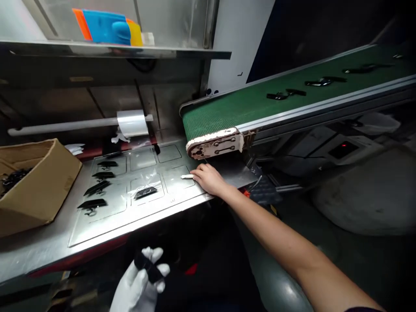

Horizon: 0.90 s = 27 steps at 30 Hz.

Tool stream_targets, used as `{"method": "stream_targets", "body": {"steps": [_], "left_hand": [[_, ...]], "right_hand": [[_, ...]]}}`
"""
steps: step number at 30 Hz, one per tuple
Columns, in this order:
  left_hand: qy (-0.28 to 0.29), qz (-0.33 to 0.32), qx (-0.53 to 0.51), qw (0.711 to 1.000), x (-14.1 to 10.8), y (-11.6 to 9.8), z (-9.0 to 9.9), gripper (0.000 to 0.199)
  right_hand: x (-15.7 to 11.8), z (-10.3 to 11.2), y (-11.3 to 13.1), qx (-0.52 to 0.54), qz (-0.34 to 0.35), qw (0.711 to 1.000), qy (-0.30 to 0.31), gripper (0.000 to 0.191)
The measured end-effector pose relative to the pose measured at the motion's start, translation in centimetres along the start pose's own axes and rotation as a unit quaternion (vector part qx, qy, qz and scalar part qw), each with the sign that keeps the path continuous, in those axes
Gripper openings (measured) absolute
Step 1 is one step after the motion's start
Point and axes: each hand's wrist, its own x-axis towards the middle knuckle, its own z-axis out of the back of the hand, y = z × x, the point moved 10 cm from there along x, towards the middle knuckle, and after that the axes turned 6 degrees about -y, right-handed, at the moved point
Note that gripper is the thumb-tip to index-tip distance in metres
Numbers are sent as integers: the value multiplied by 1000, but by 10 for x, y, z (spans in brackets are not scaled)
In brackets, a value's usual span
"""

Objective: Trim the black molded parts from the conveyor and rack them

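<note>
My left hand, in a white glove, is closed around a small black plastic part in front of the table's edge. At the right end of the metal worktable, my bare right hand has its fingers on a slim white stick-like tool; its exact kind does not show. A black part in a clear plastic bag lies to the left of that hand. Farther left, several black parts are lined up in a column inside a marked outline.
A green conveyor belt carries several black parts at upper right. On the left stands a cardboard box with black items. Behind the table, a clear film roll hangs on a rod, beneath a shelf with a blue object.
</note>
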Motion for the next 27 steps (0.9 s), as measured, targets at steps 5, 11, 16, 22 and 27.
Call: {"method": "stream_targets", "body": {"steps": [5,11,16,22,27], "left_hand": [[72,-67,-43,994,-3,-12,-34,34],[87,-56,-72,992,-3,1,-32,32],[106,-39,-57,992,-8,10,-30,31],[158,-71,-28,984,-5,9,-30,36],[190,-82,-9,978,-4,9,-33,38]], "right_hand": [[-19,7,49,91,38,994,54,30],[-88,1,157,333,176,894,242,30],[-99,-14,183,340,184,887,253,24],[-102,-16,182,311,200,901,227,32],[-107,-14,182,272,226,907,229,35]]}}
